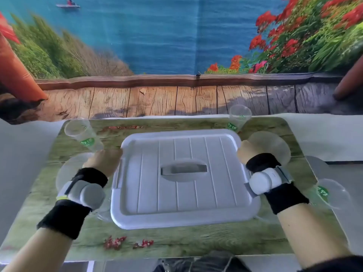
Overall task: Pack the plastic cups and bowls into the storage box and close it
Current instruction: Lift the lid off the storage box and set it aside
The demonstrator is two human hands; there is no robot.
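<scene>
Left hand (104,160) and right hand (245,152) gripping the lidded storage box (182,177) sides, three cups, three bowls outside

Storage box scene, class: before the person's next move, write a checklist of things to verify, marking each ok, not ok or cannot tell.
1. White ribbed plastic lid on the storage box: ok, not yet off.
2. Left hand at the lid's left edge: ok.
3. Right hand at the right edge: ok.
4. Clear plastic cups packed: not ok, outside.
5. Clear plastic bowls packed: not ok.
6. Lid latches released: cannot tell.
</scene>
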